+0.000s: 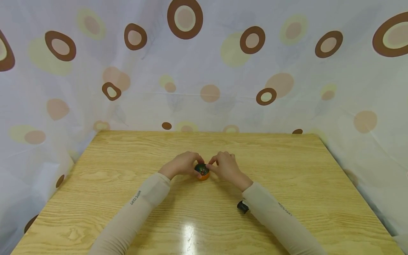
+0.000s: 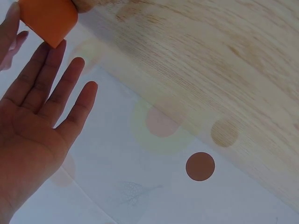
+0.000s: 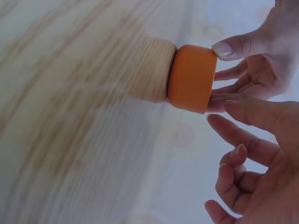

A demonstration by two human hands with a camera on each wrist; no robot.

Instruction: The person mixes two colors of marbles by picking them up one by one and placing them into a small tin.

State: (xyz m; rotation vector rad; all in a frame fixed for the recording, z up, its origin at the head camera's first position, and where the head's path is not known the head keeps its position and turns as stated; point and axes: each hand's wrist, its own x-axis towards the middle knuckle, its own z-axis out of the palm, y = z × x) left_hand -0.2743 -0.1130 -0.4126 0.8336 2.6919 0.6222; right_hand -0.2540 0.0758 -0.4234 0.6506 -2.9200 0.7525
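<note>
A small round orange container (image 1: 204, 177) stands on the wooden table, its dark top showing tiny coloured specks. My left hand (image 1: 183, 163) holds it between the thumb, at the near rim, and fingers on the far side. In the left wrist view the orange wall (image 2: 49, 21) is at the top left, above the fingertips of my left hand (image 2: 42, 112). From the other side comes my right hand (image 1: 226, 168), thumb and index tip close together by the rim. In the right wrist view nothing shows between those tips, and the other fingers of the right hand (image 3: 261, 163) curl loosely.
The wooden table (image 1: 127, 152) runs back to a white curtain (image 1: 191, 109) with brown and peach spots, which also hangs at both sides. A small black object (image 1: 243, 207) shows beside the right sleeve (image 1: 271, 209).
</note>
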